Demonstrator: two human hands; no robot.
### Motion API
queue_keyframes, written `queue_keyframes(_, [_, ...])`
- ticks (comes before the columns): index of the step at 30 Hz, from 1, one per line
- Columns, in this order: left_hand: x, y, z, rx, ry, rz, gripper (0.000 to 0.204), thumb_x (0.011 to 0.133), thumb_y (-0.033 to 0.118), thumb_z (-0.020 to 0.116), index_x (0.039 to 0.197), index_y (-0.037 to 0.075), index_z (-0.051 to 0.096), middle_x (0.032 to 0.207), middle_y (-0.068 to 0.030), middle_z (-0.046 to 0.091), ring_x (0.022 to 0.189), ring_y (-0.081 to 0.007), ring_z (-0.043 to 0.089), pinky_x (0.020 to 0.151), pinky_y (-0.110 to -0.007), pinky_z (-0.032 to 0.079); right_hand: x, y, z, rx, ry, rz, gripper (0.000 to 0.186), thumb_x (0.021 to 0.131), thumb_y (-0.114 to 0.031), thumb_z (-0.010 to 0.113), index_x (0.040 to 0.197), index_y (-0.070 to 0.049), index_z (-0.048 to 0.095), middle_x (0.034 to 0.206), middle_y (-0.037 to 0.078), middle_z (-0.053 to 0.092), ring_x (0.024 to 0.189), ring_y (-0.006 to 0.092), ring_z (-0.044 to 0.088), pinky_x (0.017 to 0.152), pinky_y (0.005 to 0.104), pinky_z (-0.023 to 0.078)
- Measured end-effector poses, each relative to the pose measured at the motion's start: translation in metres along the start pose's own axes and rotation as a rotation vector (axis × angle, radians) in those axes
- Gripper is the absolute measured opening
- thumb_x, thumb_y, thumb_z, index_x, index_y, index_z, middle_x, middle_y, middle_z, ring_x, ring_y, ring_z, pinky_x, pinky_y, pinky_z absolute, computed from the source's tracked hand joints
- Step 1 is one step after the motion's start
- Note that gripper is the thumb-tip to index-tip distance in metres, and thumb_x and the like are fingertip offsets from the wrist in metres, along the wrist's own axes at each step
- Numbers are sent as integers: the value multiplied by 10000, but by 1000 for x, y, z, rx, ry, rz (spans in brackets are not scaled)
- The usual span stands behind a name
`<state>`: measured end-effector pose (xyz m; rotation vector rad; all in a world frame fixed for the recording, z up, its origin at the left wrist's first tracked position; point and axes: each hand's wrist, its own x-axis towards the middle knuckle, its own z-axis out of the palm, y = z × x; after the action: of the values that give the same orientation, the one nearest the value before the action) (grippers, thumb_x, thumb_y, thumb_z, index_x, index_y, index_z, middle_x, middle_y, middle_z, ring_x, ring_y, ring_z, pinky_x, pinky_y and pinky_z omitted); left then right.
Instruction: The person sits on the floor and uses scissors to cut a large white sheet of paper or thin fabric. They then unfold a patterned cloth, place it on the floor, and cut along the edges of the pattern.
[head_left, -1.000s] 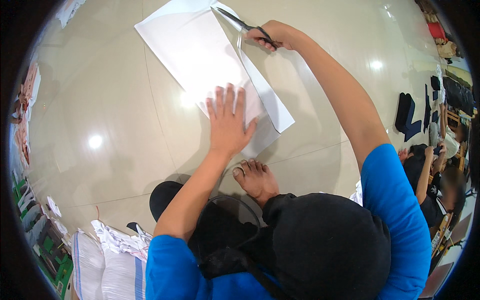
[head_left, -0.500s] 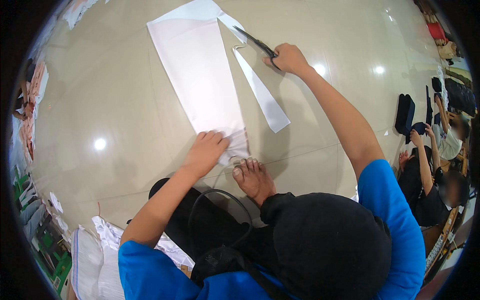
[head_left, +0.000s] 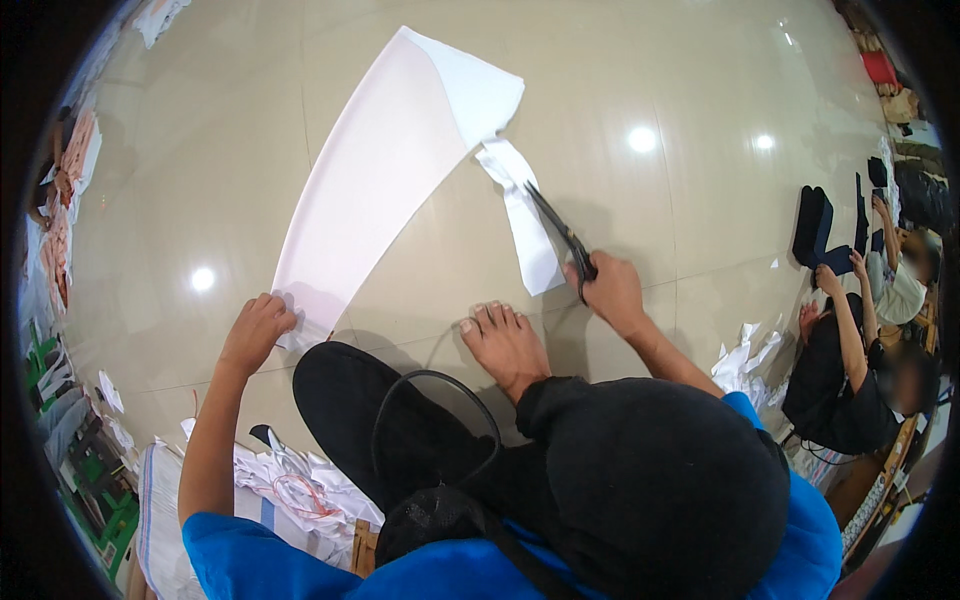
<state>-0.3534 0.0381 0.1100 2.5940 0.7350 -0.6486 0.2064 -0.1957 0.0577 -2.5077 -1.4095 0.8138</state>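
A long white fabric piece (head_left: 370, 180) lies slanted across the floor, its far end the widest and brightest. My left hand (head_left: 258, 332) is closed on its near left corner, beside my black-clad knee. In my right hand (head_left: 612, 298) are black-handled scissors (head_left: 562, 228), blades pointing away and to the left. Their tips lie over or against a narrow white fabric strip (head_left: 532, 245). The strip runs from the larger piece's right edge toward my right hand; whether the two are still joined there is hard to tell.
My bare foot (head_left: 507, 350) rests on the tiled floor (head_left: 600, 60) between my hands. White scraps (head_left: 745, 365) lie at the right, with more crumpled white cloth (head_left: 305, 485) at lower left beside a white sack (head_left: 165, 520). Two people sit at far right, handling dark cloth (head_left: 822, 235).
My left hand has moved left, swinging the fabric's near end with it. My right hand has drawn the scissors nearer to me. The far end of the fabric has shifted nearer and right.
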Motion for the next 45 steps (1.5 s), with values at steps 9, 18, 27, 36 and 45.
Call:
queue_keyframes(9, [6,10,-8,-176,202,-64,277,920,50,748,1193,56,708,1236,-152,655,1273,-377,603,1088,-491,502,-58,0,-5,175,-11,69,476,910,-432,874,826,5,703,703,221,694,685,442,710,630,498,536])
queue_keyframes(18, [178,77,-7,-153,494,-345,842,1096,515,607,1773,165,247,1828,-230,177,1674,-515,132,1313,-717,122,11,-34,-14,276,106,10,491,942,-405,857,791,18,659,647,195,653,571,389,639,586,458,499])
queue_keyframes(27, [260,100,-14,-111,686,-504,886,1047,618,622,1747,160,328,1820,-262,171,1675,-528,100,1273,-790,66,12,-19,-2,250,97,33,502,928,-407,869,777,28,670,645,211,652,587,379,675,582,447,510])
queue_keyframes(36, [273,143,-34,-370,865,2,226,933,226,858,1100,95,777,1207,-100,678,1214,-336,644,1185,-613,428,7,-2,-14,70,67,47,495,879,-409,898,785,32,693,676,228,693,671,418,742,643,479,585])
queue_keyframes(45, [282,144,-32,-447,941,-3,93,966,171,804,1017,94,792,1134,-65,683,1110,-298,645,1169,-585,436,-5,15,-20,75,175,85,545,810,-439,959,901,5,656,836,181,728,858,420,723,765,513,573])
